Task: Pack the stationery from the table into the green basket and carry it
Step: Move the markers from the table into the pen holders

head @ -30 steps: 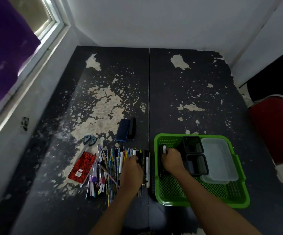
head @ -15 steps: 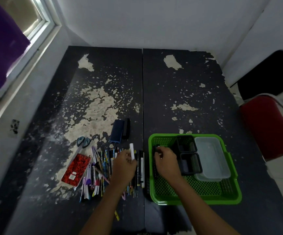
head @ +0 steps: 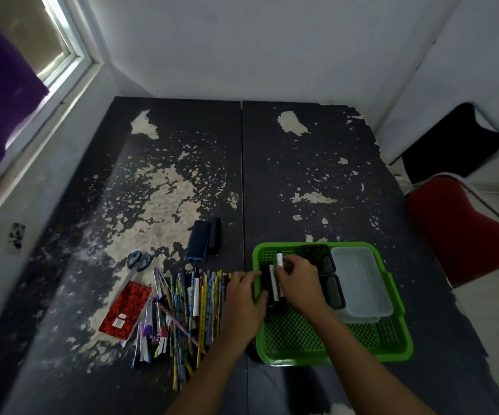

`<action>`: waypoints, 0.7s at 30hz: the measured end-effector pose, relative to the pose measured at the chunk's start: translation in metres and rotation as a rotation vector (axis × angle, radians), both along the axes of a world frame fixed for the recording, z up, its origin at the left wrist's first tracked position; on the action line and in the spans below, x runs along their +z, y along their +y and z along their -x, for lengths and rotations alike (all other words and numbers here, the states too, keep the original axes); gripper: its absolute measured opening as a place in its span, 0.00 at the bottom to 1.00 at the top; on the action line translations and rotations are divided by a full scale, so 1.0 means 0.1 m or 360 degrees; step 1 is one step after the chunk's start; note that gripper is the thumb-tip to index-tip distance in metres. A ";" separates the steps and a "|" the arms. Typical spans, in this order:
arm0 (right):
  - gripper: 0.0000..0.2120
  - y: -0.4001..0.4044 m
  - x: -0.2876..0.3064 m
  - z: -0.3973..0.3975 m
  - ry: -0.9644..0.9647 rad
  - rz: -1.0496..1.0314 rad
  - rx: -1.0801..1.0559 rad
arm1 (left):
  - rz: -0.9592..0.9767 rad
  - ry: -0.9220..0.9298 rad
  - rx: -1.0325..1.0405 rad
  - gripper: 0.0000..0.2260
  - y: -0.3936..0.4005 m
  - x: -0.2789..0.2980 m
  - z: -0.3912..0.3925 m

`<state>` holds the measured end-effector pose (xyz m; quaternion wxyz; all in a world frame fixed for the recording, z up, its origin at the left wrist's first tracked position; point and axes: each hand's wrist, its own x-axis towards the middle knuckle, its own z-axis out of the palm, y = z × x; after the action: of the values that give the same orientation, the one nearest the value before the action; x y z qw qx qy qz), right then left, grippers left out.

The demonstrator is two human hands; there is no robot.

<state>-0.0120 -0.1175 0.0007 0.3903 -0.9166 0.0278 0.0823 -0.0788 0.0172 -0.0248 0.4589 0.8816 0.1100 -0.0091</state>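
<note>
Head view: white marker (head: 279, 260) is pinched by right hand (head: 297, 283) inside green basket (head: 392, 351), for laying beside markers already there. Left hand (head: 243, 301) rests at the rim; grip cannot be told. Pencils (head: 194, 307) remain on table (head: 302, 175).

Far half of table (head: 302, 163) is bare, w/ open room for a hand across both panels. Near-left is crowded: pencil pile (head: 196, 307), red notebook (head: 125, 310), scissors (head: 138, 262), blue eraser block (head: 198, 245). Green basket (head: 392, 351) sits near-right; its R side is filled by clear plastic box (head: 362, 283) & two black trays (head: 317, 256). Left hand (head: 243, 301) sits at the basket's L rim. Basket's mesh front is free. Red chair (head: 463, 232) just beside table's R edge, wall close behind.
</note>
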 end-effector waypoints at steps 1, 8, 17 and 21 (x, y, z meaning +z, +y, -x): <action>0.07 0.00 -0.04 -0.03 0.0000 0.0081 0.0048 | 0.0025 0.0035 -0.0019 0.21 0.03 -0.03 0.00; 0.07 0.17 -0.23 -0.24 0.0332 0.0794 0.0435 | 0.0102 0.0250 -0.0094 0.25 0.12 -0.11 -0.12; 0.12 0.27 -0.46 -0.19 0.0437 0.0950 0.0492 | 0.0213 0.0277 -0.0072 0.24 0.18 -0.12 -0.12; 0.17 0.24 -0.48 -0.10 0.0360 0.0972 0.0549 | 0.0219 0.0222 0.0135 0.16 0.36 -0.13 -0.04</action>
<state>-0.0017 -0.0934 -0.0477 0.0737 -0.9671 -0.0608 0.2357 -0.0750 0.0536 -0.0375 0.5095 0.8398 0.1782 -0.0586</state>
